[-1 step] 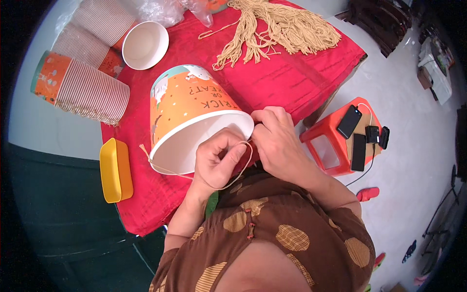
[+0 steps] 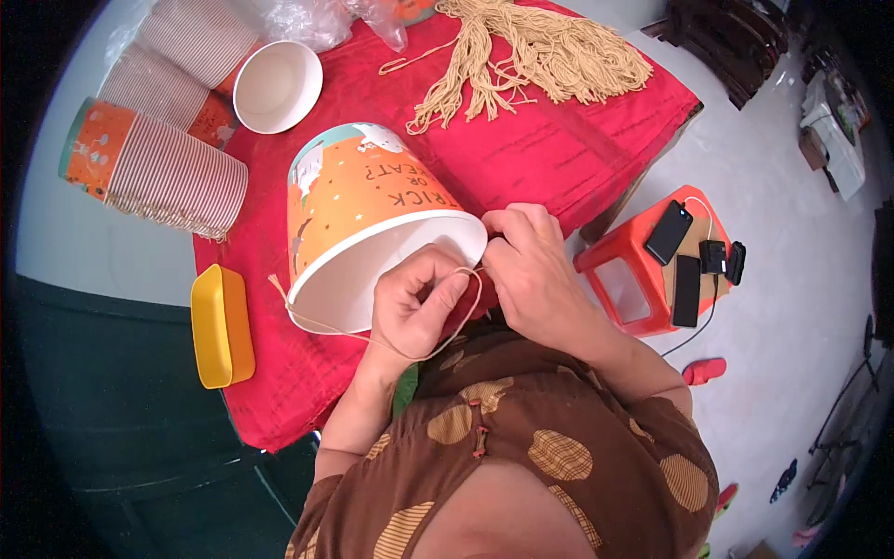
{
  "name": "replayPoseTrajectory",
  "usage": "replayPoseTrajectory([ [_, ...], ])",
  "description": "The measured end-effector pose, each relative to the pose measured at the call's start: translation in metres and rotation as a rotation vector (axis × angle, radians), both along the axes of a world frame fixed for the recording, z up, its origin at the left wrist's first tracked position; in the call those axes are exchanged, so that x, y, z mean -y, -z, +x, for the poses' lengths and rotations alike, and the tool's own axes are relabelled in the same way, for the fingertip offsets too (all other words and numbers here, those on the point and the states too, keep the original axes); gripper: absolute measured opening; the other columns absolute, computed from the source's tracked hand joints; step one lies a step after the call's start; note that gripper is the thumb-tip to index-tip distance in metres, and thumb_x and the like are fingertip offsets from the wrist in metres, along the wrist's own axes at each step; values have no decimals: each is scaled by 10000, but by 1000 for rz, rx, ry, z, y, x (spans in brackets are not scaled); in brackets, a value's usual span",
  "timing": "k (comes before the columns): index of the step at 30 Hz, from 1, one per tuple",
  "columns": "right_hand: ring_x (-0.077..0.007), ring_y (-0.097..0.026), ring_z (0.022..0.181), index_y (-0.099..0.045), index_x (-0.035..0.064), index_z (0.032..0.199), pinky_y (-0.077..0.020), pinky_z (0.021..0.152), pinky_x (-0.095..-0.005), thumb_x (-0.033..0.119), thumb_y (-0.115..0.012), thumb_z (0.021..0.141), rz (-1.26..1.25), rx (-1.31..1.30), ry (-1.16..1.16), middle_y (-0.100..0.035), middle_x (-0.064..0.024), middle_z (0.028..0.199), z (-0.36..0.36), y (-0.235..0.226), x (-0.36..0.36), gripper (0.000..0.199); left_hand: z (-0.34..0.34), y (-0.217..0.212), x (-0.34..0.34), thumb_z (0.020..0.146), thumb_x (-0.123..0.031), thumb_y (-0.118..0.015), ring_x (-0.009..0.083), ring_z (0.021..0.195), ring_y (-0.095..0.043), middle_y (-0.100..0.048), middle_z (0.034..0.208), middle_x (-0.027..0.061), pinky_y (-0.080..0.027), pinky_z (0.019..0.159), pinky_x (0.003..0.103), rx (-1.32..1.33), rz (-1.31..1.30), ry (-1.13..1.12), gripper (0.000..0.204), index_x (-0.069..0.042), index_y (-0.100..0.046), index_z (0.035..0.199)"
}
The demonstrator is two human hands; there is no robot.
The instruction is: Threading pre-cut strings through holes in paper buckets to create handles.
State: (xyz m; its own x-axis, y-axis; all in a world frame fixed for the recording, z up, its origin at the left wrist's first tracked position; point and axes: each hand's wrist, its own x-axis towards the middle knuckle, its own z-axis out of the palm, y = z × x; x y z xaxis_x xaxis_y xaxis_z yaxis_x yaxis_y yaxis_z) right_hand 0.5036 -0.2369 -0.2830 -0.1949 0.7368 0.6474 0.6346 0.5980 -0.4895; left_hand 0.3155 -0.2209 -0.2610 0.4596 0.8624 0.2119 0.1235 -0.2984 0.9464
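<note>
An orange paper bucket [image 2: 358,200] with a white rim and teal base lies tilted on its side, its mouth toward me. A thin tan cord [image 2: 424,358] hangs from the left side of its rim and loops round below my left hand to the rim's right side. My left hand [image 2: 414,296] is closed at the bucket's mouth, thumb and fingers pinching the cord. Against the rim's right edge, my right hand [image 2: 529,270] is closed with bent fingers at the cord's other end. The fingertips of both hands are partly hidden.
Stacked paper buckets [image 2: 177,172] stand left on the red cloth [image 2: 549,158]. Near them are a single white-lined bucket [image 2: 277,87] and a yellow tray [image 2: 222,326]. Tan cords [image 2: 549,56] lie at the back. A red stool [image 2: 643,270] with phones stands right.
</note>
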Motion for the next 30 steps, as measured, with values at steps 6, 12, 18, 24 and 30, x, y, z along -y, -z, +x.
replayPoseTrajectory([
  [6,-351,-497,1091,-612,-40,861,-412,928,-458,48,-601,742,1,20,30,-570,-160,1107,1,1,5,148,3,-1,1,961,-58,-618,72,732,-507,-604,805,7,-416,670,225,-141,-36,-76,124,9,-629,857],
  [12,-349,-503,1080,-616,-2,874,-411,922,-454,62,-633,794,-17,7,54,-572,-145,1100,7,0,7,105,9,-3,0,972,-101,-623,49,659,-485,-581,741,-22,-397,595,213,-179,-16,-104,164,9,-634,852],
  [18,-266,-638,679,-616,3,977,-495,597,-333,-86,-615,844,66,-366,82,-622,-132,827,5,-9,15,159,9,-7,0,958,-99,-609,108,674,-536,-601,696,40,-455,629,282,-211,-113,-144,184,20,-630,820],
  [24,-336,-694,666,-574,23,1190,-550,574,-435,27,-581,900,-167,-267,-20,-689,-185,866,-10,-8,20,290,7,-2,0,964,-104,-577,110,678,-536,-603,707,45,-459,634,288,-158,-111,-121,194,25,-633,830],
  [30,-345,-673,599,-572,46,1085,-526,520,-464,78,-588,895,-204,-99,-9,-651,-149,677,-14,4,11,193,7,1,0,1012,-162,-549,47,579,-459,-556,697,-14,-375,526,222,-98,-50,-88,245,11,-639,864],
])
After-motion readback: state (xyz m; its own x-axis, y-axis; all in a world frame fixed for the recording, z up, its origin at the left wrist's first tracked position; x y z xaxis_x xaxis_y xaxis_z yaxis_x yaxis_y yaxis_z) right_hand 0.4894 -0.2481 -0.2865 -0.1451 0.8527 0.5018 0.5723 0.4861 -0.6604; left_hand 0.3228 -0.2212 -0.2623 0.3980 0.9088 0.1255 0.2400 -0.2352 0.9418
